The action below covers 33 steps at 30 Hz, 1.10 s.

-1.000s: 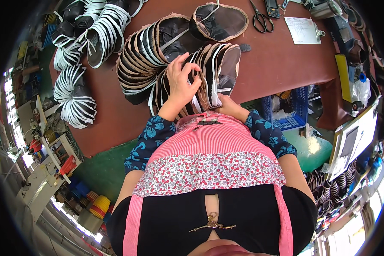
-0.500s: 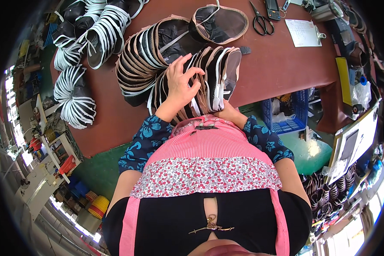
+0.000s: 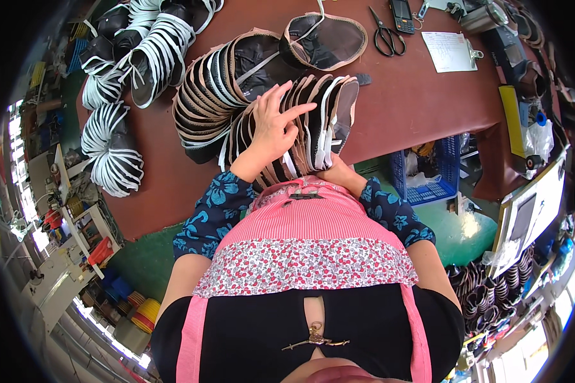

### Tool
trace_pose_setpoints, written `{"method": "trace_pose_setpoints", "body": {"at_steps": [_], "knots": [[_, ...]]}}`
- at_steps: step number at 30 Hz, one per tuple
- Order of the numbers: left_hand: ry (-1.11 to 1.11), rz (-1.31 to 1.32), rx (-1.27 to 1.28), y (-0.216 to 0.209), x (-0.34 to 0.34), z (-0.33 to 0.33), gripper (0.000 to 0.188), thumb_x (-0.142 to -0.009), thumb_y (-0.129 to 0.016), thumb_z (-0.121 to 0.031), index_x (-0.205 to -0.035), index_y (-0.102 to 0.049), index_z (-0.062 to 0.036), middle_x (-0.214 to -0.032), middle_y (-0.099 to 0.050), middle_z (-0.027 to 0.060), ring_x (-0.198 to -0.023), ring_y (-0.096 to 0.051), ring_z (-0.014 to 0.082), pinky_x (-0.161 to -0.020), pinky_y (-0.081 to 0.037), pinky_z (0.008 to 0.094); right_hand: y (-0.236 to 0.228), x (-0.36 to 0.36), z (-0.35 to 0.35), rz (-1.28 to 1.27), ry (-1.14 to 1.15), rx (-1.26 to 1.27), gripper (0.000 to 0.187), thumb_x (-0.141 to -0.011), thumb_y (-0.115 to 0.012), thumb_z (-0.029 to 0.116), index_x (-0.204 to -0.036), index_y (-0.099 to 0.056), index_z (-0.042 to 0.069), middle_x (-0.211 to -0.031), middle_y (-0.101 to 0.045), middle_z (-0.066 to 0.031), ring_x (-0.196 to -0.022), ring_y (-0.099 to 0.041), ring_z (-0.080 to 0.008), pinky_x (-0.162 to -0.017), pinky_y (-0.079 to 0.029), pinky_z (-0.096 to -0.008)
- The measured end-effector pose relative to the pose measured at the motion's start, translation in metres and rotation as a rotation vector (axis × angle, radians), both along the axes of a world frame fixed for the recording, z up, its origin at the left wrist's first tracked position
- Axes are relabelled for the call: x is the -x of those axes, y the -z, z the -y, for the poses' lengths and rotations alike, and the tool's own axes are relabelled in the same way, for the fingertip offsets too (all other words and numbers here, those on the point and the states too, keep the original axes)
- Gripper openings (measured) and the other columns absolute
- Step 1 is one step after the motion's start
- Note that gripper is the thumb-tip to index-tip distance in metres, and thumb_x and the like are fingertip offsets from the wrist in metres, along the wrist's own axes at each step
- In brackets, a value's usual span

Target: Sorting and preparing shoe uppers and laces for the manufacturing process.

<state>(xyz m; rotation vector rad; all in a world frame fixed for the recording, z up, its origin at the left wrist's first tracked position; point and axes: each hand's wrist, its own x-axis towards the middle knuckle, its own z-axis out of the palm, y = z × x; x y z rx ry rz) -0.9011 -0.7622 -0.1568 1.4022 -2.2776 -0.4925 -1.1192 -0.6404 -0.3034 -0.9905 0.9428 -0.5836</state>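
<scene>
A nested row of black and brown shoe uppers (image 3: 310, 115), some with white edging, stands at the table's near edge against my apron. My left hand (image 3: 273, 131) lies over the middle of this row, fingers apart, index finger stretched to the right across the upper edges. At the row's near right end, my right hand (image 3: 338, 173) touches the uppers from below; its fingers are mostly hidden behind them. Just beyond, a second curved row of uppers (image 3: 204, 96) fans out to the left. A single brown-edged upper (image 3: 329, 41) with a pale lace lies at its far end.
Black scissors (image 3: 388, 38), a handheld device (image 3: 402, 16) and a clipboard with paper (image 3: 450, 51) lie at the far right of the brown table (image 3: 421, 102). White-edged uppers (image 3: 112, 150) are piled at left. A blue crate (image 3: 428, 169) stands below the right edge.
My left index finger has gone from bent to stretched out rightward over the uppers. My right hand has shifted slightly left along the near end. The rows of uppers look much the same.
</scene>
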Motion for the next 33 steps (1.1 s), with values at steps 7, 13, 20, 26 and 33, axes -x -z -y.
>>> {"method": "trace_pose_setpoints", "body": {"at_steps": [7,13,20,26,33], "knots": [[0.034,0.115,-0.011,-0.005,0.003,-0.002,0.024,-0.094,-0.068,-0.023,-0.117,-0.077,-0.0222,-0.167,-0.047,0.0135,-0.157,-0.036,0.0424,-0.127,-0.023,0.0686,-0.011,0.003,0.003,-0.068,-0.002,0.026,0.061,-0.087,-0.085,0.000,-0.144,-0.065,0.004,-0.130,-0.076,-0.0086,-0.122,-0.070,-0.0194,-0.110,-0.054,-0.0377],[-0.129,0.159,-0.018,-0.006,0.033,-0.009,0.052,-0.089,-0.082,-0.059,-0.101,-0.067,-0.0107,-0.163,-0.050,0.0207,-0.156,-0.037,0.0440,-0.128,-0.020,0.0686,-0.009,0.004,0.003,-0.094,-0.039,0.100,0.069,-0.080,-0.087,0.000,-0.145,-0.065,0.002,-0.140,-0.070,-0.0172,-0.131,-0.069,-0.0288,-0.114,-0.053,-0.0405],[-0.125,-0.003,-0.011,-0.007,0.019,-0.013,0.053,-0.098,-0.076,-0.049,-0.136,-0.067,-0.0119,-0.160,-0.052,0.0181,-0.153,-0.040,0.0442,-0.127,-0.026,0.0589,-0.019,0.011,0.011,-0.165,-0.140,0.229,0.078,-0.077,-0.090,0.011,-0.148,-0.062,0.000,-0.145,-0.065,-0.0226,-0.138,-0.063,-0.0342,-0.118,-0.049,-0.0433],[-0.202,-0.177,0.028,-0.014,-0.012,0.012,0.031,-0.105,-0.070,-0.022,-0.132,-0.069,-0.0068,-0.142,-0.068,0.0172,-0.137,-0.058,0.0392,-0.119,-0.040,0.0482,-0.041,0.035,0.043,0.580,0.167,-0.576,0.080,-0.081,-0.053,-0.003,-0.161,-0.046,-0.003,-0.145,-0.067,-0.0184,-0.135,-0.065,-0.0324,-0.120,-0.047,-0.0415],[-0.412,-0.443,-0.162,-0.028,-0.049,0.028,0.020,-0.106,-0.072,-0.012,-0.123,-0.070,-0.0014,-0.121,-0.074,0.0122,-0.115,-0.072,0.0215,-0.098,-0.057,0.0345,-0.026,-0.003,0.063,-0.257,-0.056,0.879,0.040,-0.092,-0.069,0.010,-0.131,-0.075,0.006,-0.131,-0.071,-0.0244,-0.120,-0.067,-0.0454,-0.106,-0.054,-0.0495]]}}
